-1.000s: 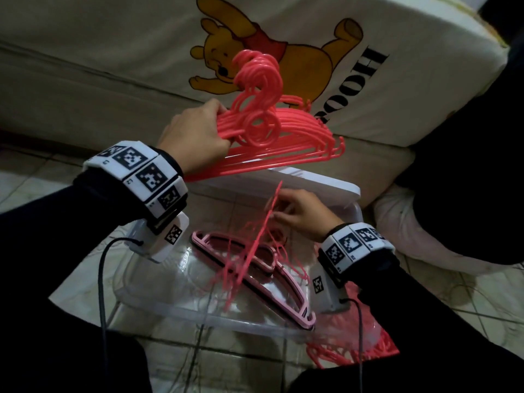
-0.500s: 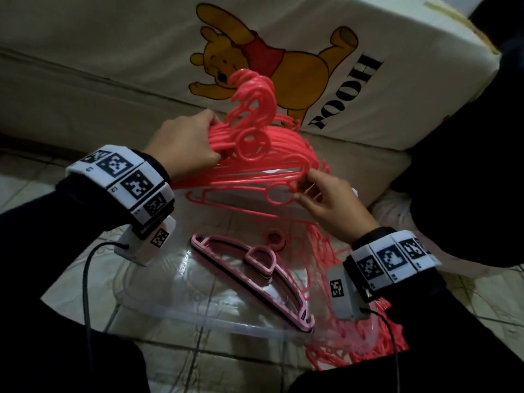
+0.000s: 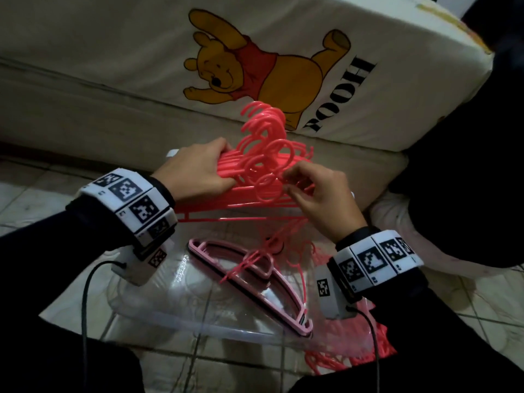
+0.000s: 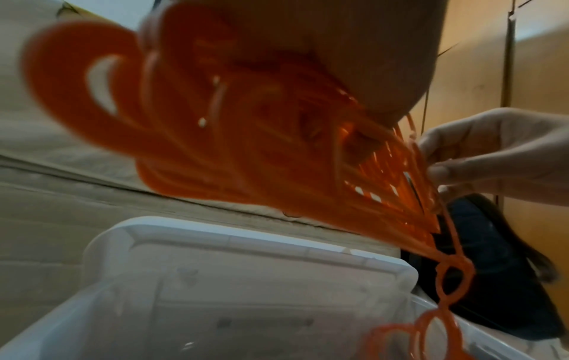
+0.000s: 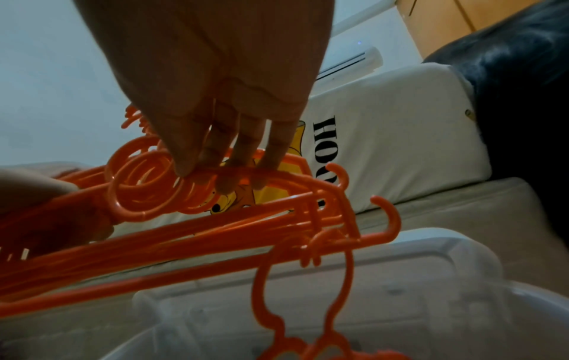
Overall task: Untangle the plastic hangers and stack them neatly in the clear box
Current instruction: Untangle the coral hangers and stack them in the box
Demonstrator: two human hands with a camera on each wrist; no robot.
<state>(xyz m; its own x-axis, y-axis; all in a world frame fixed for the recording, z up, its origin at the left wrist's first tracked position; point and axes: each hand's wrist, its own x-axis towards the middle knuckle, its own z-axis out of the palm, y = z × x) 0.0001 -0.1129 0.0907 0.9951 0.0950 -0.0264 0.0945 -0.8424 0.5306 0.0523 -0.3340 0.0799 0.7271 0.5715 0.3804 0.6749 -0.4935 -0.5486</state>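
My left hand (image 3: 198,168) grips one end of a bundle of coral-red plastic hangers (image 3: 263,165) held above the clear box (image 3: 175,316). My right hand (image 3: 317,194) pinches the bundle's other side, fingertips (image 5: 224,180) on a top bar beside the round loops (image 5: 144,187). One more red hanger (image 5: 307,287) dangles from the bundle into the box. Two pale pink hangers (image 3: 249,276) lie inside the box. A tangle of red hangers (image 3: 354,355) sits at the box's right corner, under my right wrist.
The box's white lid (image 4: 246,263) leans against the mattress (image 3: 113,52) with a yellow bear print just behind the box. A dark bag (image 4: 492,268) and dark cloth (image 3: 467,180) lie to the right. Tiled floor (image 3: 25,199) surrounds the box.
My right hand rose from inside the box to the bundle and now pinches it near the loops. My left hand lowered the bundle a little toward the box.
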